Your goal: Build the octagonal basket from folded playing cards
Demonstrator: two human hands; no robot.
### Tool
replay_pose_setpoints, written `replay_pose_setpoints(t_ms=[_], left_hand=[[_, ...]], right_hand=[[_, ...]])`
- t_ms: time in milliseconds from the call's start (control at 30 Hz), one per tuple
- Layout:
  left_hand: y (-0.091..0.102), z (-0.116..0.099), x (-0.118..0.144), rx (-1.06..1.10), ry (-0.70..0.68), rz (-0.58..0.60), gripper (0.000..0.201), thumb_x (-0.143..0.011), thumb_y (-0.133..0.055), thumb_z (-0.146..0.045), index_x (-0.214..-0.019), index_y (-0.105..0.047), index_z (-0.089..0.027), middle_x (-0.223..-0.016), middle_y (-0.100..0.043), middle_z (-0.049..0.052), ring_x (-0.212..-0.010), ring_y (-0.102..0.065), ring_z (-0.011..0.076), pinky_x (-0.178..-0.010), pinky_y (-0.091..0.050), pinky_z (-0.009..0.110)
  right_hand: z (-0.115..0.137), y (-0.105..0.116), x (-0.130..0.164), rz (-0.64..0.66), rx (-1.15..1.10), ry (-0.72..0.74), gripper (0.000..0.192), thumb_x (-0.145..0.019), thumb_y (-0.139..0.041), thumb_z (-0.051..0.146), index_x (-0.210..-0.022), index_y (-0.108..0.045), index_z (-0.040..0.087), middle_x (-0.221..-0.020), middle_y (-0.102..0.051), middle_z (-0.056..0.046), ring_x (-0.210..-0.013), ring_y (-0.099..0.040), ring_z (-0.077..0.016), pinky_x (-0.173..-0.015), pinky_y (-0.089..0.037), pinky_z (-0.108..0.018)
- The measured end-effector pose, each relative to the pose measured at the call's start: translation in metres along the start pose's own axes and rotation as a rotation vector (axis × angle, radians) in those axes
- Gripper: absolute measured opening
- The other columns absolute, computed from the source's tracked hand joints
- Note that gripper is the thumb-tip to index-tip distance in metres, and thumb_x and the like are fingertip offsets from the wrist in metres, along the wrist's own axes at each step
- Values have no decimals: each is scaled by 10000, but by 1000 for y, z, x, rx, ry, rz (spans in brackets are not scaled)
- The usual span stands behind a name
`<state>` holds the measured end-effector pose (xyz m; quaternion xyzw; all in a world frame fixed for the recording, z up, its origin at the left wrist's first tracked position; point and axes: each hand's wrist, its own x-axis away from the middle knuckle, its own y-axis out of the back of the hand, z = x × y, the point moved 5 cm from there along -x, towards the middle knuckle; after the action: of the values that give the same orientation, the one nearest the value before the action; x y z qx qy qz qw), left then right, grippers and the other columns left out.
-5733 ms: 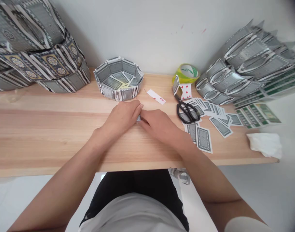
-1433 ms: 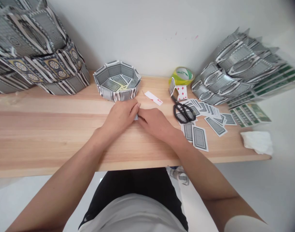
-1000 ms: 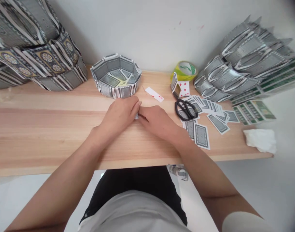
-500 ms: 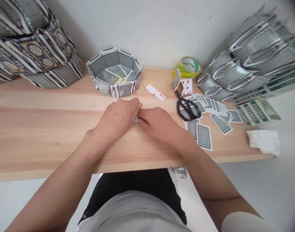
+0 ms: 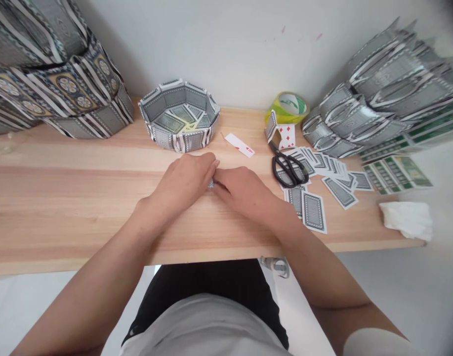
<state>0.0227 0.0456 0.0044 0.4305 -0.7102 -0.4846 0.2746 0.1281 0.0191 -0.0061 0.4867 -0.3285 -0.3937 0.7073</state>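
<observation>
Left hand and right hand are meeting fingertip to fingertip, both pinching a small folded card between them. Card is lying flat on the table; its long axis cannot be told.

Card bowl behind hands — scissors, loose cards right.

Bright, even daylight fills the scene, soft and without glare. The white wall and pale wooden worktop are evenly lit. Faint shadows lie under the hands and behind the card stacks. The wide lens bends the edges; the right-hand corners darken and blur, and the right stacks smear slightly.
</observation>
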Motion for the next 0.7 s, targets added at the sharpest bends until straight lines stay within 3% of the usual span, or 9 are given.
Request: replay_pose_setpoints(t_ms=[367, 700], left_hand=[[-2, 2, -1, 16, -18, -7, 309, -955, -339, -291, -719, -510, -189, -692, -584, 51, -632, -506, 183, -609, -320, 310], [0, -2, 1, -31, 17, 34, 295, -953, -363, -268, -695, -488, -198, -618, -532, 40, -577, -497, 187, -560, -288, 315]], right_hand=[[1, 0, 0, 16, 12, -12, 224, -943, -436, 270, -956, -623, 146, -894, -707, -100, -765, -631, -201, -608, -298, -270], [3, 3, 3, 58, 3, -31, 202, -943, -446, 259, -952, -617, 153, -908, -710, -97, -801, -643, -214, -626, -313, -273]])
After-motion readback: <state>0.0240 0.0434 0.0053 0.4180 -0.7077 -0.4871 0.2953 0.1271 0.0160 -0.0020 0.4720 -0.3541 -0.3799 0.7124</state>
